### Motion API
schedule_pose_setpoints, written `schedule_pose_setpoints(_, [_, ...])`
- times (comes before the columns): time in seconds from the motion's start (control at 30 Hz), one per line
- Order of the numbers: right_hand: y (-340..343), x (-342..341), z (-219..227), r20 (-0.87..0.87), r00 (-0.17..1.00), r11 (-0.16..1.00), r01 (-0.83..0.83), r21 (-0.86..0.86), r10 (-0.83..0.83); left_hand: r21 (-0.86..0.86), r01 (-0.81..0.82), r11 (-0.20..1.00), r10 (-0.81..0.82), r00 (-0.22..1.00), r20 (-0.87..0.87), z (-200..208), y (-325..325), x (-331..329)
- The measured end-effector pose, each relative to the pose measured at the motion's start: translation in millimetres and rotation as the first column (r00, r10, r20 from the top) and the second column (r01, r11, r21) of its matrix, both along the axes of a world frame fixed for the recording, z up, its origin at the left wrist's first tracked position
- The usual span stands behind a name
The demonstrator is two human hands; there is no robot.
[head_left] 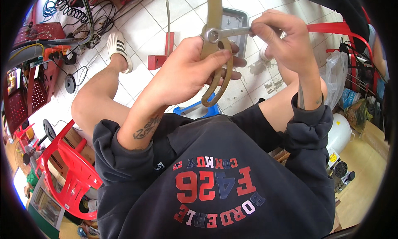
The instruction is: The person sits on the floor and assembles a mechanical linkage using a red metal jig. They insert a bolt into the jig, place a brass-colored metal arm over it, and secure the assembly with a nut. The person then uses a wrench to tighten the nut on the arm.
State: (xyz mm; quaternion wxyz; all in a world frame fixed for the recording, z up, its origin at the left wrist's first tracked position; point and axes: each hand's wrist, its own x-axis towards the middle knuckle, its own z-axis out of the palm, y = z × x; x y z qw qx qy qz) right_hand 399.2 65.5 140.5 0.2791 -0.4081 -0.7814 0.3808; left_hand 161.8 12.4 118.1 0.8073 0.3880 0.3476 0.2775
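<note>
My left hand (188, 71) is closed around a brownish, scissor-like metal tool (214, 10), its thumb pressed on the tool and its fingers partly behind it. The tool's curved upper arm runs out of view at the top, and a long looped handle hangs below the hand. At the joint, the ring end of a silver wrench (232, 32) sits around a bolt or nut. My right hand (284, 40) pinches the wrench's other end between thumb and fingers. Beyond the tool, a grey tray (245, 21) lies on the floor, partly hidden by my hands.
A red metal stand (156, 62) with an upright rod is on the tiled floor. Below the tool is a blue plastic frame (199, 110). Tangled cables (99, 19) lie at the upper left, a red chair (70, 176) at lower left. A white tank (339, 133) stands at right.
</note>
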Motion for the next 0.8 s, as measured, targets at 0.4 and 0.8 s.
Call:
schedule_pose_setpoints(0.4, [15.4,24.5,11.6,0.238,0.966,0.972,-0.142,0.186,0.095,-0.001,0.042,0.999,-0.042,0.999,0.004,2.9,-3.5,-2.1])
schedule_pose_setpoints(0.8, [21.7,21.3,11.1,0.398,0.891,0.933,-0.310,0.183,0.218,-0.039,0.211,0.977,-0.214,0.975,-0.067,-6.2,1.5,-10.5])
